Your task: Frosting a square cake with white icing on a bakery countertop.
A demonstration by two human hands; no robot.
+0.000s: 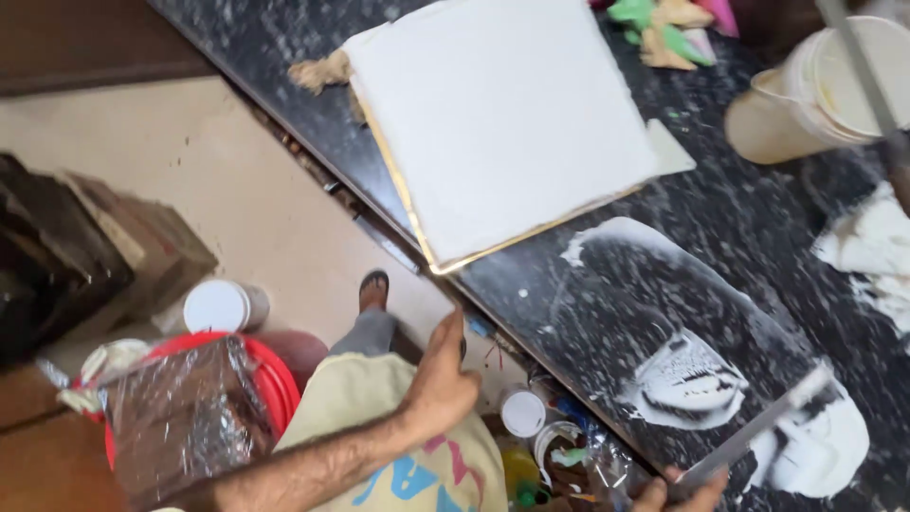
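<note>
My right hand point(678, 488) shows only its fingertips at the bottom edge, gripping a flat metal spatula blade point(758, 427) that lies over smears of white paste point(692, 379) on the black stone counter point(758, 218). My left hand point(441, 374) hovers off the counter's front edge with fingers loosely curled and holds nothing. A white-coated square board point(502, 118) with a yellowish edge lies on the counter farther back, overhanging the front edge.
A cream bucket point(815, 90) stands at the back right, a white paste lump point(877, 251) on the right. Coloured scraps point(664, 28) lie at the back. Below: a red bucket with plastic wrap point(190, 408), white-lidded jars point(223, 305), small bottles point(540, 446), dark boxes point(76, 246).
</note>
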